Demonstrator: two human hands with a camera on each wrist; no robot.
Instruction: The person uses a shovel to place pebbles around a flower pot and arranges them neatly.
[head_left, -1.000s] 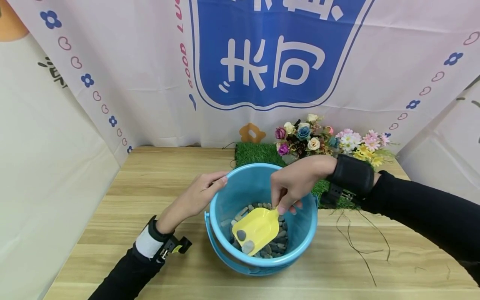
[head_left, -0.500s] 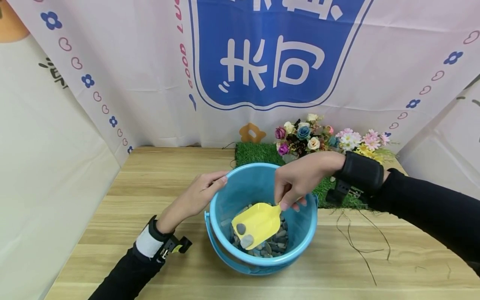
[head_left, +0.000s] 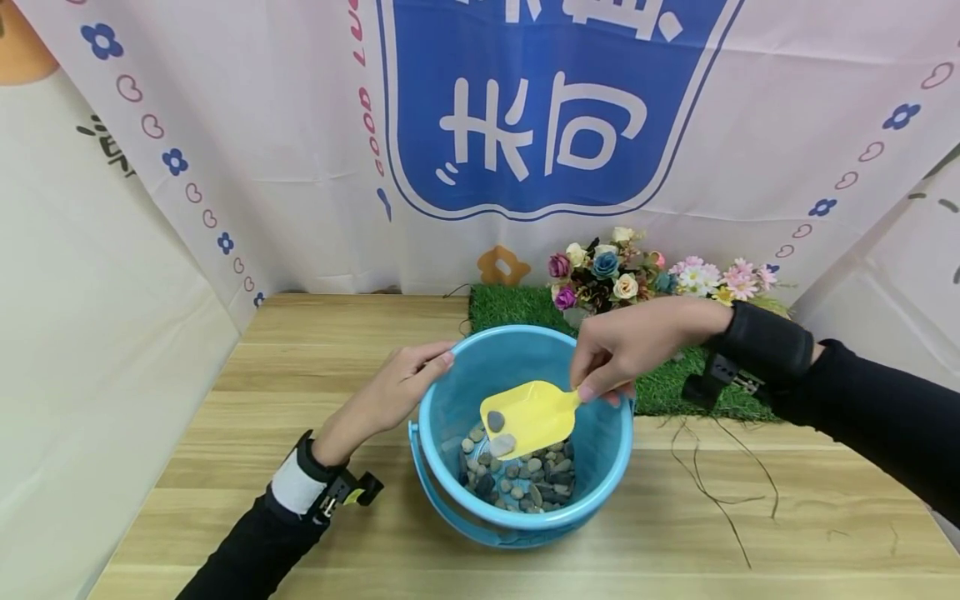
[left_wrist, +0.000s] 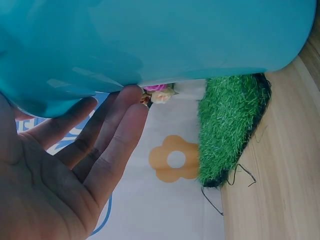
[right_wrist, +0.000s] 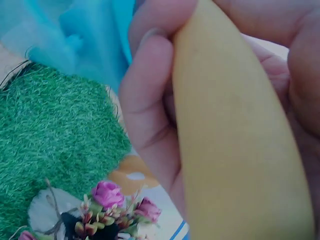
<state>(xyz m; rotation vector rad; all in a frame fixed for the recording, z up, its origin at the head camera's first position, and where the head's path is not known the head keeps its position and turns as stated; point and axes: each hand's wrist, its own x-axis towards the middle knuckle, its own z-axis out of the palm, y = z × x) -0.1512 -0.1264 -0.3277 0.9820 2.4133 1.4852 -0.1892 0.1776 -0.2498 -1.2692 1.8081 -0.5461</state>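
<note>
A light-blue bucket (head_left: 498,358) stands on the wooden table with grey pebbles (head_left: 485,485) over part of its floor. My left hand (head_left: 393,387) holds the bucket's left rim, thumb laid over the edge. Long fingers (left_wrist: 117,145) lie along the outer wall in the left wrist view. Above the pebbles, inside the bucket's mouth, is a yellow scoop (head_left: 546,417). Pinching its handle (right_wrist: 235,125) is my right hand (head_left: 633,346), near the right rim. Two grey stones (head_left: 502,444) sit near the scoop's front edge.
Behind the bucket lies an artificial grass mat (head_left: 513,307) bearing a flower bunch (head_left: 606,267) and pink and white flowers (head_left: 701,279). A printed cloth (head_left: 315,167) hangs along the back. Thin dark strands (head_left: 720,502) lie on the table (head_left: 315,358) at right.
My right hand has lifted the scoop and shifted it to the right, with two stones still on it, uncovering more pebbles below. The left hand and bucket have stayed put.
</note>
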